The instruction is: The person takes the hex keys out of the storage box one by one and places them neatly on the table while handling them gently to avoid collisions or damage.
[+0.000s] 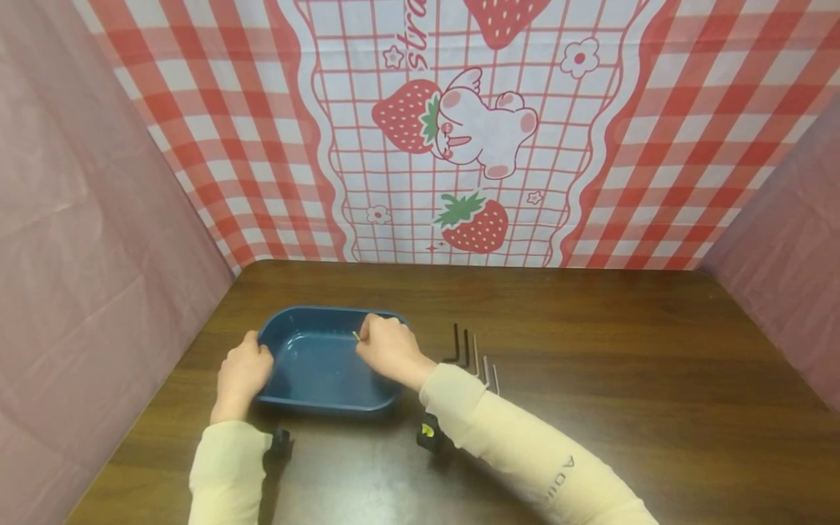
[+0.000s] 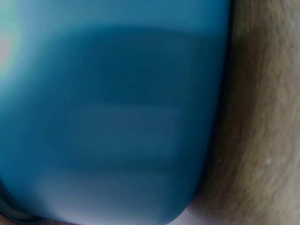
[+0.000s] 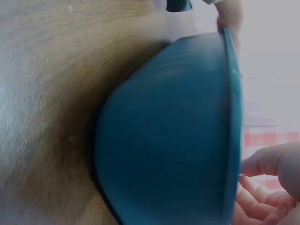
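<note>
A deep blue tray (image 1: 315, 405) with rounded corners sits on the left half of the table. My left hand (image 1: 244, 368) grips its left rim. Over the right part of the tray, my right hand (image 1: 389, 348) pinches a thin gold-coloured rod (image 1: 356, 336); only its tip shows, so its full shape is hidden. In the right wrist view, the tray's outer wall (image 3: 164, 131) stands between the camera and my right fingers. Tray wall (image 2: 117, 140) fills most of the left wrist view. Right of the tray lies a row of several L-shaped hex keys (image 1: 467, 348), black, gold-toned and silver.
The brown wooden table (image 1: 623, 379) extends well to the right of the hex keys. A strawberry-print checked cloth (image 1: 485, 138) hangs behind it, with pink cloth (image 1: 98, 219) at the sides. Black wrist cameras (image 1: 429, 434) hang under both sleeves.
</note>
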A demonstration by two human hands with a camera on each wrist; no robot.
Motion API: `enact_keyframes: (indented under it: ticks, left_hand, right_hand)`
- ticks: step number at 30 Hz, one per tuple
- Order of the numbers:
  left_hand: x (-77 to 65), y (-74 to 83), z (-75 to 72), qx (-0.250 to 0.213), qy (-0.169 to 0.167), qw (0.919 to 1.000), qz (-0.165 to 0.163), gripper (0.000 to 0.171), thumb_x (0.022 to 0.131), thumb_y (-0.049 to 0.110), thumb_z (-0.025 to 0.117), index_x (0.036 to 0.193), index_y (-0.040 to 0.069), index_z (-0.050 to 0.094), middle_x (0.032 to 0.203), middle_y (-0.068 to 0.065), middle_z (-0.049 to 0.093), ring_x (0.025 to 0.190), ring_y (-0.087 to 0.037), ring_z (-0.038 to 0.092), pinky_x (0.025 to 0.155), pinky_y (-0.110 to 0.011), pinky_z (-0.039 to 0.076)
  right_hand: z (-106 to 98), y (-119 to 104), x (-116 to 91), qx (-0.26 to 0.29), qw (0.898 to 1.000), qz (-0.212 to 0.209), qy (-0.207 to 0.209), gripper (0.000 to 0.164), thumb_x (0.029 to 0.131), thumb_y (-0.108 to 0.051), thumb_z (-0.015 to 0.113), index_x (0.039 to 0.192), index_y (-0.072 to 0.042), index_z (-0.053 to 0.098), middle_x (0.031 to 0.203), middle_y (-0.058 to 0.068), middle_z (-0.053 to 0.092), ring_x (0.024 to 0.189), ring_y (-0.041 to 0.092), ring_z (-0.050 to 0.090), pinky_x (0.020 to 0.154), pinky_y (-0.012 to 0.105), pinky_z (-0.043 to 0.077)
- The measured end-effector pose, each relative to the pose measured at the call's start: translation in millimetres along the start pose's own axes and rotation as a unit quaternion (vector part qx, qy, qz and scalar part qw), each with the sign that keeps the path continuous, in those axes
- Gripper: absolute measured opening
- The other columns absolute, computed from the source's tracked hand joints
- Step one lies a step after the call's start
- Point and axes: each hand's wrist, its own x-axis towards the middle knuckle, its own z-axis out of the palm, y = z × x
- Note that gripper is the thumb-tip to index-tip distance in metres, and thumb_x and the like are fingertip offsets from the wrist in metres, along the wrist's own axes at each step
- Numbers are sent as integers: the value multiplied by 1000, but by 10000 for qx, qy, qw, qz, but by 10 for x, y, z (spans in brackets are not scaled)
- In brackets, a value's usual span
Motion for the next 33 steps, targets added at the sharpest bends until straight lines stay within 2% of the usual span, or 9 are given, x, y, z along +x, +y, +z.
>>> enact_keyframes:
  ticks: [5, 12, 22, 30, 33]
  left_hand:
    - [13, 1, -5, 0, -34, 10000, 0, 46, 92, 18, 27, 131, -7, 34, 122, -38, 44, 104, -57, 46, 80, -60, 40]
    - [10, 2, 2, -22, -36, 10000, 26, 46, 92, 18, 27, 131, -7, 34, 122, -38, 44, 105, -57, 45, 81, -61, 40]
    - [15, 0, 7, -36, -79, 10000, -2, 46, 93, 19, 26, 131, -7, 33, 124, -38, 43, 106, -57, 44, 82, -61, 39]
    - [-1, -4, 10, -41, 8, 10000, 77, 45, 92, 17, 27, 129, -7, 35, 120, -38, 45, 102, -58, 46, 78, -61, 40]
    - [-6, -1, -7, -35, -3, 10000, 86, 45, 92, 17, 27, 129, -7, 35, 120, -39, 45, 102, -58, 47, 77, -61, 41]
  right_hand:
    - [-114, 98, -19, 501, 9984, 255, -2, 15, 82, -18, 59, 93, -8, 62, 78, 1, 67, 58, 8, 57, 53, 23, 45]
    - [-271, 217, -60, 1129, 9926, 436, -60, 17, 82, -18, 60, 93, -7, 64, 82, 4, 69, 70, 11, 63, 60, 24, 48]
    - [-442, 359, -160, 1884, 9804, 585, 1, 14, 86, -17, 58, 93, -5, 61, 78, 3, 68, 63, 9, 62, 55, 23, 47]
    - [-549, 508, -275, 2082, 9756, 649, 243, 13, 84, -12, 55, 93, -4, 61, 76, 2, 69, 72, 15, 66, 57, 23, 46]
    - [-574, 594, -314, 2153, 9733, 750, 270, 15, 85, -11, 53, 95, -4, 61, 77, 2, 68, 72, 15, 66, 62, 24, 49]
